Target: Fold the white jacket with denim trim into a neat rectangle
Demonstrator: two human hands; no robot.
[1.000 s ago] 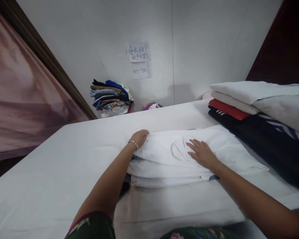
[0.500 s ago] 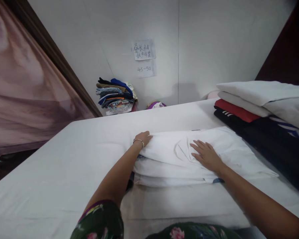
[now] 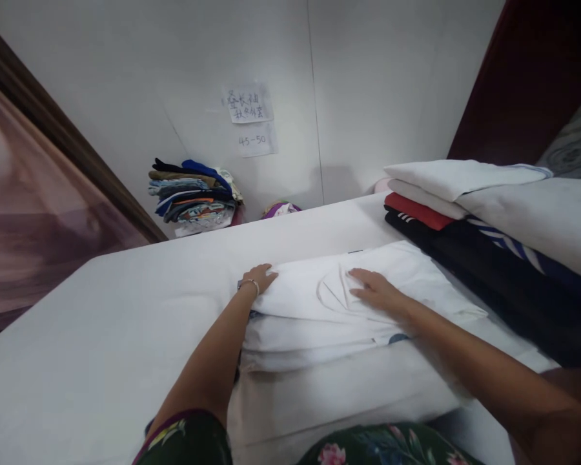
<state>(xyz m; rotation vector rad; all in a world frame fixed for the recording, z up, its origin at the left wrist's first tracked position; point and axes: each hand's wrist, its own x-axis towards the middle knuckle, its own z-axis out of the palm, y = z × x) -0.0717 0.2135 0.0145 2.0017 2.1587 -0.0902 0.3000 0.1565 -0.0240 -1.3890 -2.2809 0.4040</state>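
Note:
A folded white garment (image 3: 295, 290) with a round neckline lies on the pale table, turned up in front of me in soft layers. My left hand (image 3: 257, 279), a bracelet at its wrist, rests on the garment's left end, its fingers stretched over the edge. Beside the neckline, my right hand (image 3: 375, 289) lies on the cloth with thumb and fingers apart, holding nothing. A small dark blue patch shows at the garment's near edge, partly behind my right forearm. Underneath and nearer to me are more layers of off-white cloth (image 3: 319, 387).
Folded clothes in white (image 3: 455, 175), red (image 3: 416, 210) and black (image 3: 465, 271) are stacked on the right. Beyond the table's (image 3: 126, 310) far edge stands another clothes pile (image 3: 193, 194). Handwritten paper notes (image 3: 252, 103) hang on the wall; a pink curtain (image 3: 53, 213) drapes at left.
My view has turned somewhat to the right. On the garment, my right hand has moved closer to the neckline, its fingers less spread. My left hand stays at the left end.

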